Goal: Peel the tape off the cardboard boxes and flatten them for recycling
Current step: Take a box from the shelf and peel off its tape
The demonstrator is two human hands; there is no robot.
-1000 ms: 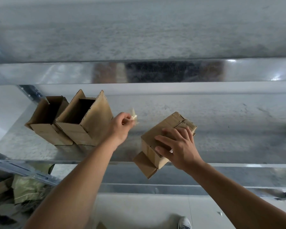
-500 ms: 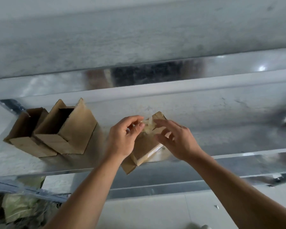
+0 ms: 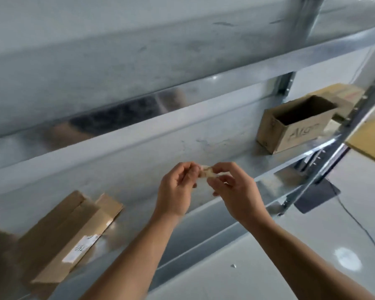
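Observation:
Between my two hands is a small crumpled wad of clear tape (image 3: 206, 172), held above the front edge of the metal shelf (image 3: 121, 169). My left hand (image 3: 175, 189) pinches its left end and my right hand (image 3: 236, 189) pinches its right end. A flattened cardboard box (image 3: 59, 237) with a white label lies on the shelf at the lower left. An open-topped cardboard box (image 3: 294, 124) stands upright on the shelf at the right.
A metal upright (image 3: 325, 161) with holes slants down at the right, with more cardboard (image 3: 368, 137) behind it. A dark mat (image 3: 316, 195) and a cable lie on the pale floor. The shelf above (image 3: 139, 61) overhangs the work area.
The view has swung right and the box my right hand held is gone from my hands. Both hands have come together on the tape wad. The open box at the right came into view.

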